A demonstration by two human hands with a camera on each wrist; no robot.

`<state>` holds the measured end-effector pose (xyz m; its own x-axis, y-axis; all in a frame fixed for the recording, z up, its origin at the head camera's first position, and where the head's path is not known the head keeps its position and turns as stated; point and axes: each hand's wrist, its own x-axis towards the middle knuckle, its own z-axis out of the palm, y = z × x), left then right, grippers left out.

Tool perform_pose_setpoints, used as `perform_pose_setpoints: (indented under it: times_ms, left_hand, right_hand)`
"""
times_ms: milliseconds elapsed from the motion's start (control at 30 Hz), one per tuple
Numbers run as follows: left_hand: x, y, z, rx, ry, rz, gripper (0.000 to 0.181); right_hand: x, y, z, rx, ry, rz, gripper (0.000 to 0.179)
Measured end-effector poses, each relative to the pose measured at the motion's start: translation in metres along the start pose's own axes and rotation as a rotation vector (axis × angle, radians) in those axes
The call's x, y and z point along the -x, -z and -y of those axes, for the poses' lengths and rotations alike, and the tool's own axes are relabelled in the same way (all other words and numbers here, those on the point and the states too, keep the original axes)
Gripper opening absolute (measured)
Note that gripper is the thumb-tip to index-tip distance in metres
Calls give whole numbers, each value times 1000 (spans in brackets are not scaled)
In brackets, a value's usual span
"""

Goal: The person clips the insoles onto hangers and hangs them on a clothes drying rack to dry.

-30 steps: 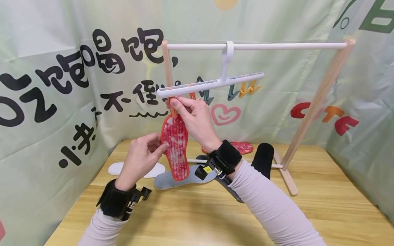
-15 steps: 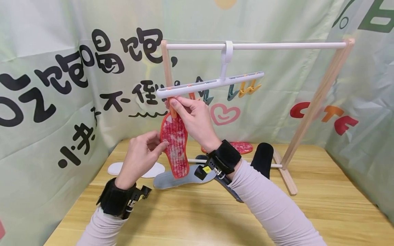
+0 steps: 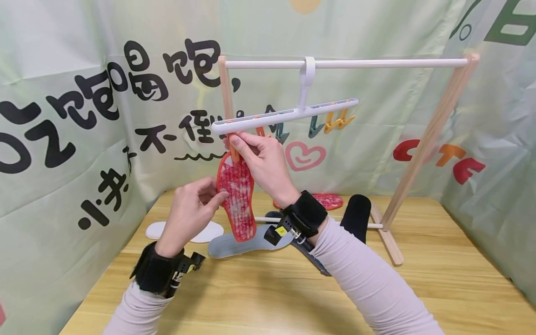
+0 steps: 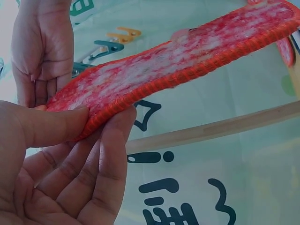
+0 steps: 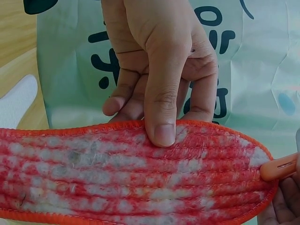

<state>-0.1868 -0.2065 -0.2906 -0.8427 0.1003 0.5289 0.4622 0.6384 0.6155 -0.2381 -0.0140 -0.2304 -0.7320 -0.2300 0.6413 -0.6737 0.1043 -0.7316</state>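
A red-and-white quilted insole (image 3: 237,207) with orange edging hangs upright in the head view. My left hand (image 3: 190,211) pinches its left edge, thumb on the near face and fingers behind, as the right wrist view also shows. My right hand (image 3: 268,163) pinches an orange clip (image 3: 234,151) under the left end of a white hanger (image 3: 289,115). The clip's tip (image 5: 274,169) overlaps the rounded end of the insole. The hanger tilts down to the left and hooks over a white rail (image 3: 389,62).
Orange, teal and yellow clips (image 3: 331,123) hang along the hanger. Wooden posts (image 3: 427,139) carry the rail. On the table (image 3: 234,298) lie a white insole (image 3: 209,231), a grey insole (image 3: 234,246), a black insole (image 3: 356,216) and another red insole (image 3: 328,201).
The insole has risen slightly towards the clip, my left hand moving up a little with it. The right hand keeps its grip on the clip in nearly the same place.
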Motion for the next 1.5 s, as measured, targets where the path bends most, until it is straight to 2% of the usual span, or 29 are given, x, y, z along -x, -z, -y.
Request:
perform_pose_setpoints:
  times_ms: [200, 367, 700, 1033, 1500]
  left_hand:
    - [-1, 0, 1, -22, -8, -2, 6]
    - [-1, 0, 2, -29, -4, -3, 7]
    - [1, -2, 5, -7, 23, 4, 6]
    - [1, -6, 6, -13, 42, 24, 7]
    - [1, -11, 10, -32, 38, 36, 8]
  right_hand:
    - [0, 1, 0, -2, -19, 13, 32]
    - [2, 1, 1, -23, -66, 41, 39]
    - [4, 3, -2, -24, -120, 68, 44]
    - [6, 6, -6, -26, -106, 90, 45]
    - [11, 14, -11, -14, -126, 147, 45]
